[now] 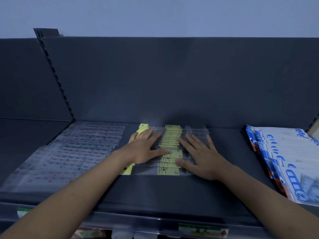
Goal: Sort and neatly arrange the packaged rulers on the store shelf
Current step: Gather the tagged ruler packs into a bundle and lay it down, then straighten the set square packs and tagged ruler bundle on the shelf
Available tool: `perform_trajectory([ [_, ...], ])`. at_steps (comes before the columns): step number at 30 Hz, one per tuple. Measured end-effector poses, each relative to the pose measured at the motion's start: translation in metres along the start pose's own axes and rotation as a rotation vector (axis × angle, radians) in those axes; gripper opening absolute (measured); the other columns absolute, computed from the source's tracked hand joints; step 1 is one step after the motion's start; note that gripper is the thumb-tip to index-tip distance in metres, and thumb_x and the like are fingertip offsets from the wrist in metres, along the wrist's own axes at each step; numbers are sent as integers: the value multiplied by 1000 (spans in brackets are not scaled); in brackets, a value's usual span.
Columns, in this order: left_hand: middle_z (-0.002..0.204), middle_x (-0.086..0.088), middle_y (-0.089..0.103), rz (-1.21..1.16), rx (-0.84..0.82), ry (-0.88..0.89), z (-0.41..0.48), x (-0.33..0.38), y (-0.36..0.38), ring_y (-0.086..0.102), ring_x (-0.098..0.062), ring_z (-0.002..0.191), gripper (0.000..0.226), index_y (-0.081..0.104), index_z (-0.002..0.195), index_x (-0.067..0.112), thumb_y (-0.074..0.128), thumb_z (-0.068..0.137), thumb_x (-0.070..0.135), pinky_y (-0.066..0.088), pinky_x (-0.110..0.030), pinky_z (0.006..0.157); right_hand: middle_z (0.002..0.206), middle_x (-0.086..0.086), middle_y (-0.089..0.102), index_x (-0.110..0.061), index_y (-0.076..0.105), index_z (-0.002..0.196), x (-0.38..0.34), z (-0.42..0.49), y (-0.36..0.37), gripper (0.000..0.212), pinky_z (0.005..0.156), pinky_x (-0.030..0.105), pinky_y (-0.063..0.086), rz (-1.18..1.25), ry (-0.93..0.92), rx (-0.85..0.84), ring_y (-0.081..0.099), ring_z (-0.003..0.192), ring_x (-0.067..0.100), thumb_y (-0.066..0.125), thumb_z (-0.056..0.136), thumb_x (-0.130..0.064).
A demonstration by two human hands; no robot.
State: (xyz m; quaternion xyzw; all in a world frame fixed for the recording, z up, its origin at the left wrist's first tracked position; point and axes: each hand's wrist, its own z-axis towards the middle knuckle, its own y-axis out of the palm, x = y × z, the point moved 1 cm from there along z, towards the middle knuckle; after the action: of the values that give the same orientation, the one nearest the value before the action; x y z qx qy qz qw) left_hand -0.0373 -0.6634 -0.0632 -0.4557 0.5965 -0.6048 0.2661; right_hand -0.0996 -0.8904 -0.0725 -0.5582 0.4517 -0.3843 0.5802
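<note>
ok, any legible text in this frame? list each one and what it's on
"2", seemingly, inside a blue ring: nearest blue-and-white packet; its other blue characters are unreadable.
Yellow labels on the middle ruler packs: black print, too blurred to read.
Left clear packs: red and blue marks, unreadable.
Shelf-edge tag: green band, red arrow, text too small.
</note>
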Motion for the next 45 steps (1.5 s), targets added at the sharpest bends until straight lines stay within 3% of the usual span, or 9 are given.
perform_trajectory([
  [5,161,5,-15,1,26,9,-4,2,1,-18,-10,146,83,1,152,40,27,84,79,-13,-36,117,160,-4,-12,-35,-8,150,-1,-1,-2,89,118,45,-12,59,15,2,-15,145,8,4,75,-80],
  [11,160,11,-17,10,12,92,-15,3,12,-23,0,141,93,-6,152,40,15,73,85,-15,-28,115,155,-9,-24,-28,-18,148,0,1,2,84,115,42,-19,24,10,-20,-27,139,3,0,81,-75],
  [19,160,10,-15,37,21,75,-17,5,16,-22,-1,142,86,-7,152,36,13,81,80,-10,-34,119,156,-9,-18,-23,-16,149,-6,-2,-2,75,118,40,-14,21,25,-49,-20,141,2,10,92,-65],
  [24,161,9,-9,102,140,127,-30,10,14,-13,-7,147,71,1,153,31,19,94,66,-2,-29,118,156,-11,-17,-24,-14,149,-13,-14,-2,71,117,30,-14,53,15,-35,-21,140,0,10,94,-61],
  [29,162,8,-2,128,126,194,-41,13,17,-3,-9,148,68,4,154,29,16,96,63,3,-28,117,154,-15,-22,-27,-23,144,-15,-24,1,71,114,27,-18,18,51,-68,-27,138,-2,7,92,-65],
  [33,160,5,19,120,173,230,-33,18,4,19,-15,144,71,21,152,29,20,93,69,15,-31,115,154,-15,-22,-27,-21,146,-16,-24,0,80,117,30,-16,56,57,-41,-27,137,-5,-3,82,-72],
  [37,160,2,20,149,208,217,-19,26,-9,19,-17,144,81,18,153,25,19,88,74,12,-34,116,158,-11,-15,-24,-13,150,-13,-29,-8,88,117,28,-13,105,92,78,-20,141,-3,0,80,-76],
  [41,162,0,13,176,195,250,-6,53,-22,14,-17,147,100,12,154,22,21,78,85,9,-37,118,158,-8,-10,-19,-7,152,7,-51,-30,109,119,28,-6,88,202,93,-10,143,0,13,70,-87],
  [45,163,0,7,167,169,333,3,105,-25,11,-17,147,114,5,155,22,30,68,92,8,-38,119,159,-11,4,-24,1,153,51,-93,-56,123,116,22,6,226,336,87,8,145,5,42,57,-89],
])
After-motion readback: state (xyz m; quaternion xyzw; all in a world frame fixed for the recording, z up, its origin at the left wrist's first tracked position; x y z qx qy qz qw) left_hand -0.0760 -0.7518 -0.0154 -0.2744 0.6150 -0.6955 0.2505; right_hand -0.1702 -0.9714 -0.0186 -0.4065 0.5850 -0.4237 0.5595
